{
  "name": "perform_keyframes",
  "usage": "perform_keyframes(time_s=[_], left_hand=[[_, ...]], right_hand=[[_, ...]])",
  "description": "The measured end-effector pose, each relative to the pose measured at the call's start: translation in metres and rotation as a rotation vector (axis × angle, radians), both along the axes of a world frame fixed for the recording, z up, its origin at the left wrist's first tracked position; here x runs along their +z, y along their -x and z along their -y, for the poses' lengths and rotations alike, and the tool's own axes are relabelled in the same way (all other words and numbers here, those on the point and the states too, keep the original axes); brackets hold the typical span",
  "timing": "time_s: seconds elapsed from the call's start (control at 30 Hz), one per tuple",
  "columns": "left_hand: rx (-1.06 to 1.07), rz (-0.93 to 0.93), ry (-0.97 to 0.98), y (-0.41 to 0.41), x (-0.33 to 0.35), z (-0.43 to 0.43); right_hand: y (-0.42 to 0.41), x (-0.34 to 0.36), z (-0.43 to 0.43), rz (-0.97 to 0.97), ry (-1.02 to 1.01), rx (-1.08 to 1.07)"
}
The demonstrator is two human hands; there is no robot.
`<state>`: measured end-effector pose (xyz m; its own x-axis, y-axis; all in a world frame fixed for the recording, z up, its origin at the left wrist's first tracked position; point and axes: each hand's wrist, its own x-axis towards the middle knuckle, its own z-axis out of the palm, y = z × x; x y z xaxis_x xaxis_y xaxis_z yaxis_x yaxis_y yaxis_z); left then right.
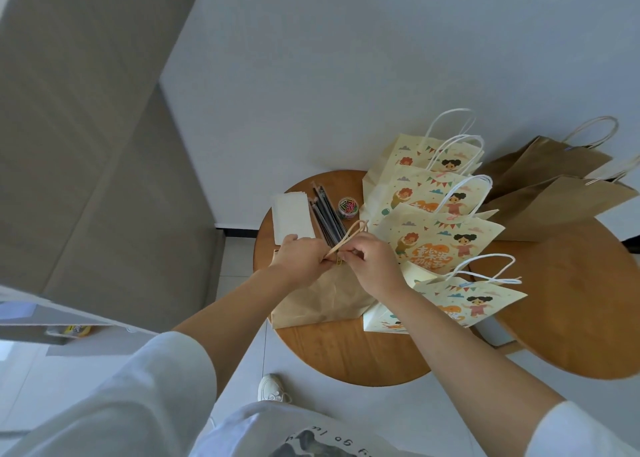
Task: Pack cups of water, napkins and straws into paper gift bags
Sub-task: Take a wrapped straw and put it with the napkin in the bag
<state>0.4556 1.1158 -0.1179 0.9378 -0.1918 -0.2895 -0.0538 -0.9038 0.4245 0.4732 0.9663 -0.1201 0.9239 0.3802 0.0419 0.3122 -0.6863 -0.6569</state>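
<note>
Both hands meet, fingers curled in tight pinches, at the top of a plain kraft paper bag (pixel 322 301). The left hand (pixel 301 259) pinches the bag's folded mouth at the base of its twisted paper handles (pixel 349 238), which stick out toward 1 o'clock from the knuckles. The right hand (pixel 370 266) has its fingertips closed on a gold paper clip (pixel 337 262) that sits on the mouth's edge between the two hands. The bag lies flat toward 6 o'clock of the hands on a round wooden table (pixel 346 352). Its mouth is held closed, so what is inside cannot be told.

At 11 o'clock of the hands lies a stack of white napkins (pixel 292 219), touching the left fingertips. At 12 o'clock, just beside the napkins, is a bundle of dark wrapped straws (pixel 327 217), and beyond it a small clear jar of coloured paper clips (pixel 348 208).

From 1 to 4 o'clock, four cream printed gift bags overlap in a row: the farthest (pixel 433 155), the next (pixel 426 190), the third (pixel 440 238) and the nearest (pixel 471 301), which lies against the right wrist. Their mouths face away, contents hidden. At 2 o'clock, farther off, two more plain brown bags (pixel 554 186) lean over a second round table (pixel 571 301).
</note>
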Motion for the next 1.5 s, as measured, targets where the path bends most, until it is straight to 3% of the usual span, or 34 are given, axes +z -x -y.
perform_keyframes(time_s=[0.2,0.47,0.67,0.77,0.9,1.03,1.13,1.27,1.37,1.5], left_hand=[[-0.035,-0.057,0.025,0.0,0.004,-0.003],[-0.026,-0.02,0.037,0.002,0.007,-0.007],[0.007,-0.009,0.031,0.001,0.006,-0.01],[-0.004,-0.018,0.007,0.002,0.007,-0.011],[-0.042,-0.024,-0.116,0.007,0.009,-0.015],[-0.09,-0.065,-0.297,0.013,0.003,-0.02],[-0.092,-0.044,-0.297,0.023,0.007,-0.017],[-0.086,-0.045,-0.296,0.047,0.021,-0.008],[-0.059,-0.04,-0.295,0.075,0.044,0.003],[0.0,-0.05,-0.299,0.122,0.084,0.029]], right_hand=[[-0.002,-0.003,-0.001,-0.033,-0.044,-0.036],[0.004,-0.016,0.003,0.064,0.031,0.039],[0.019,-0.025,0.013,0.453,0.433,0.217],[0.029,-0.029,0.016,0.441,0.598,0.226],[0.038,-0.029,0.027,0.411,0.449,0.307],[0.047,-0.017,0.038,0.451,0.136,0.083],[0.046,-0.016,0.043,0.402,0.283,0.0],[0.048,0.0,0.049,0.289,0.562,0.098],[0.065,0.012,0.058,0.21,0.535,0.2],[0.102,0.025,0.085,0.223,0.316,0.212]])
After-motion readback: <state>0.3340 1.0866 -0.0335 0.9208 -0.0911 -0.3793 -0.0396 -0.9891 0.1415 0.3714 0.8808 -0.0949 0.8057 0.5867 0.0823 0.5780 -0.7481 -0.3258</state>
